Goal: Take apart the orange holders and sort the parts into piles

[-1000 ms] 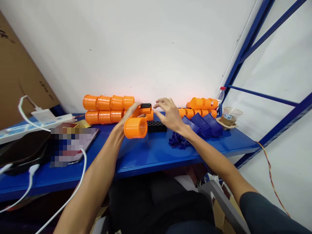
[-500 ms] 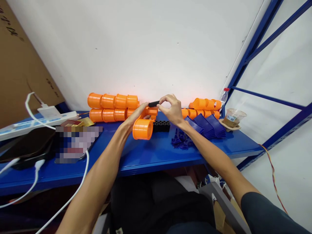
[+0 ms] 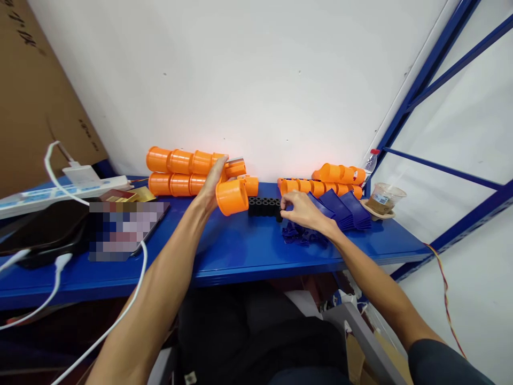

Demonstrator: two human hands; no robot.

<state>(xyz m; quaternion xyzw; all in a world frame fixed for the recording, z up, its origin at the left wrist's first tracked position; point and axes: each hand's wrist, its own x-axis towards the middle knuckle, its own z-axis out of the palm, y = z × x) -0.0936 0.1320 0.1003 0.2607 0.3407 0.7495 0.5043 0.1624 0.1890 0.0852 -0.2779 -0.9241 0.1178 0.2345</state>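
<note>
My left hand [image 3: 214, 184] is closed around an orange plastic piece with a round cup-shaped end [image 3: 232, 197], held above the blue shelf in front of stacked orange cups [image 3: 182, 160]. A narrower orange end sticks out beyond my fingers. To the right, my right hand [image 3: 303, 208] pinches a small black tube [image 3: 279, 215] at the right end of a tight block of upright black tubes [image 3: 262, 206]. Under my right wrist lies a pile of small dark blue plastic parts [image 3: 302, 235]. Flat blue plates [image 3: 339, 208] fan out just behind that wrist.
More orange cups [image 3: 340, 173] are stacked at the back right, near a drink cup [image 3: 382, 199] and a bottle [image 3: 372, 159]. On the left lie a power strip [image 3: 76, 192], a dark phone-like device [image 3: 48, 235] and white cables [image 3: 140, 283]. A white wall closes off the back.
My right hand has moved down and right, from the orange piece to the black tubes. The black tube held between both hands has left that spot. My left hand has shifted slightly left.
</note>
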